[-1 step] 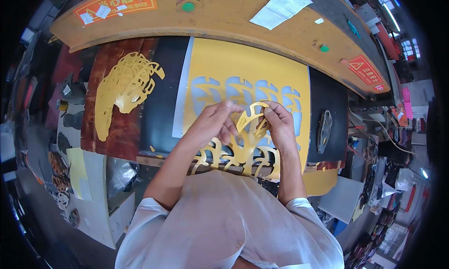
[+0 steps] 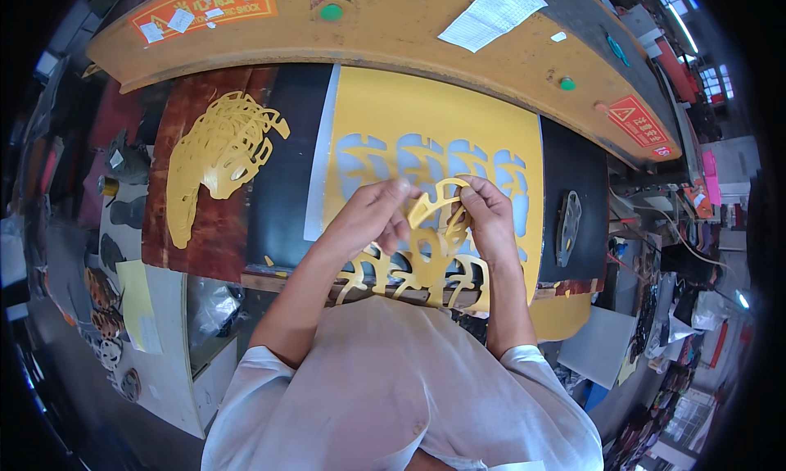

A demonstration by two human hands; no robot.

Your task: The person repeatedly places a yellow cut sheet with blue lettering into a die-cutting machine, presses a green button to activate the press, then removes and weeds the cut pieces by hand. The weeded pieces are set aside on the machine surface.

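My right hand [image 2: 485,212] pinches a thin, curved yellow cut-out piece [image 2: 440,194] with openings in it, between thumb and fingers. Its lower part hangs blurred in front of me. Close to the piece's left end is my left hand [image 2: 370,215], fingers half bent and apart, their tips smeared; whether they touch it I cannot tell. Under both hands lies a large yellow sheet [image 2: 426,102] with rows of cut-out shapes, pale blue showing through the holes. At the near edge, curved yellow strips of the sheet [image 2: 468,276] reach over the table's rim.
A heap of similar yellow cut pieces [image 2: 214,156] lies on a reddish-brown board at the left. On the dark right side rests a grey oval cutting die [image 2: 568,229]. An orange-yellow machine beam [image 2: 393,33] with green buttons spans the far side. A grey cabinet [image 2: 168,356] stands at lower left.
The yellow piece has tilted slightly in my right hand, and its hanging part has swung. My left fingers have shifted a little; the rest looks the same.
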